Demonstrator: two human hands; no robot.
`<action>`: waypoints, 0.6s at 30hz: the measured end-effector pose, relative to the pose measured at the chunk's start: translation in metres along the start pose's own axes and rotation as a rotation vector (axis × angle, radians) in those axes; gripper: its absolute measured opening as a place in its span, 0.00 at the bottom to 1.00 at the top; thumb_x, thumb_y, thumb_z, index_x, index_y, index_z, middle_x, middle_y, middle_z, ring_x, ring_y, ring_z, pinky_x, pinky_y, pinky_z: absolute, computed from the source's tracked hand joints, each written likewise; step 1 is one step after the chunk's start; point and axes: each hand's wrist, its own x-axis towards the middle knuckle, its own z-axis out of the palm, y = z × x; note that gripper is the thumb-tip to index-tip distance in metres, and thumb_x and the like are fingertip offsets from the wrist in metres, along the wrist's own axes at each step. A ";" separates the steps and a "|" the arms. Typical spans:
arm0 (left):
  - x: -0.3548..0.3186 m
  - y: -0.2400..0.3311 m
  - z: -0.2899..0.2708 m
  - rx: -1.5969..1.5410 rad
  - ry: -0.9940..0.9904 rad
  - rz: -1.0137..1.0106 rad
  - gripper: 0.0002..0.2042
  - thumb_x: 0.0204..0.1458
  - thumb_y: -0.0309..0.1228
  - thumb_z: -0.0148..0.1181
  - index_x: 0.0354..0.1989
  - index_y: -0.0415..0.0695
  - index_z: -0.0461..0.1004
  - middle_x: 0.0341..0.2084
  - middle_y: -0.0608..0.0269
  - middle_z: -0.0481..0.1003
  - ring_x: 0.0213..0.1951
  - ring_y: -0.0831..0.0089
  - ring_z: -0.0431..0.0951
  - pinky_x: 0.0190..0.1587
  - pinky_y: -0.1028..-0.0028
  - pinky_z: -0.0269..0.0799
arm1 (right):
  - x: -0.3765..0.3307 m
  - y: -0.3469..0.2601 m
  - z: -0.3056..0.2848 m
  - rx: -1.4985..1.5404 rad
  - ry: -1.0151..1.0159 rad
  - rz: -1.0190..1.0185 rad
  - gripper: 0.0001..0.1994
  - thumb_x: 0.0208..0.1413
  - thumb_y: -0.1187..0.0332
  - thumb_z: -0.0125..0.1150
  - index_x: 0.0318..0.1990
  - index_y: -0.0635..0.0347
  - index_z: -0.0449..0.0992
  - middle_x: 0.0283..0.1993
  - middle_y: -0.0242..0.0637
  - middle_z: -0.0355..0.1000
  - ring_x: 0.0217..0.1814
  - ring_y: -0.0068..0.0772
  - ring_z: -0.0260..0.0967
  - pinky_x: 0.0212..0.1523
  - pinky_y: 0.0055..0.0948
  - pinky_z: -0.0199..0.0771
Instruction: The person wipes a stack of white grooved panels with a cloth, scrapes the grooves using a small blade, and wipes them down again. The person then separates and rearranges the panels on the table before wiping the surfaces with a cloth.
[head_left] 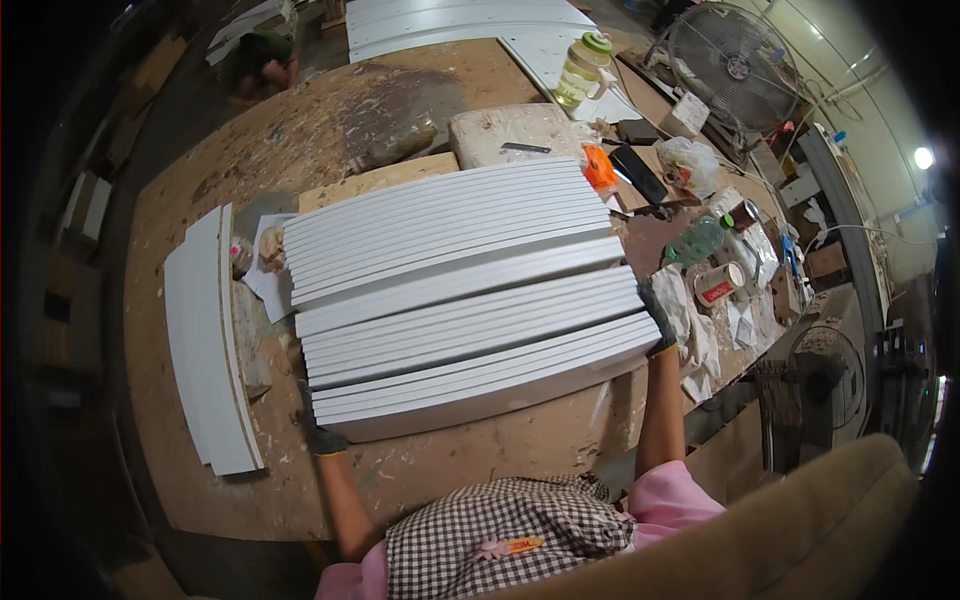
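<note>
White boards (450,240) stand packed on edge in a long row across the table, with their narrow edges up and some leaning apart. My left hand (322,436), in a dark glove with a yellow cuff edge, is against the left end of the nearest group of boards (490,375). At the opposite end of that group my right hand (660,318) presses in, gloved the same way. Both hands hold the group between them, though their fingers are mostly hidden by the boards and dark against them.
More white boards (205,345) lie stacked at the left of the stained worktable (480,455). Around the right side are a cup (718,285), a green plastic bottle (697,240), a dark phone-like slab (637,174), a lidded jug (583,72) and a fan (735,68). Another person (262,68) is at far left.
</note>
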 end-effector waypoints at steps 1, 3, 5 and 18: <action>0.003 0.003 0.004 -0.027 -0.004 -0.008 0.27 0.64 0.51 0.37 0.62 0.43 0.62 0.56 0.62 0.68 0.55 0.66 0.67 0.61 0.67 0.59 | 0.002 0.006 0.003 -0.032 -0.020 0.018 0.32 0.64 0.41 0.37 0.61 0.60 0.65 0.57 0.33 0.69 0.56 0.29 0.65 0.59 0.32 0.63; 0.005 0.002 0.004 -0.053 -0.011 -0.023 0.27 0.64 0.50 0.37 0.62 0.43 0.62 0.56 0.62 0.68 0.55 0.66 0.67 0.61 0.68 0.59 | 0.013 0.014 0.008 -0.104 -0.079 0.049 0.32 0.64 0.41 0.36 0.61 0.60 0.65 0.57 0.32 0.69 0.56 0.28 0.65 0.59 0.32 0.63; 0.002 -0.001 -0.008 -0.085 0.040 -0.047 0.25 0.65 0.48 0.38 0.61 0.43 0.64 0.55 0.63 0.69 0.54 0.68 0.68 0.59 0.69 0.60 | 0.026 0.015 0.012 -0.190 -0.154 0.105 0.33 0.64 0.40 0.36 0.61 0.60 0.65 0.57 0.32 0.68 0.56 0.28 0.65 0.59 0.32 0.63; 0.039 -0.004 -0.023 -0.128 0.065 -0.098 0.25 0.65 0.47 0.40 0.61 0.41 0.64 0.54 0.63 0.69 0.54 0.71 0.68 0.59 0.70 0.61 | 0.057 0.037 0.038 -0.001 -0.212 0.094 0.30 0.69 0.47 0.27 0.66 0.62 0.58 0.65 0.37 0.62 0.65 0.29 0.59 0.66 0.30 0.54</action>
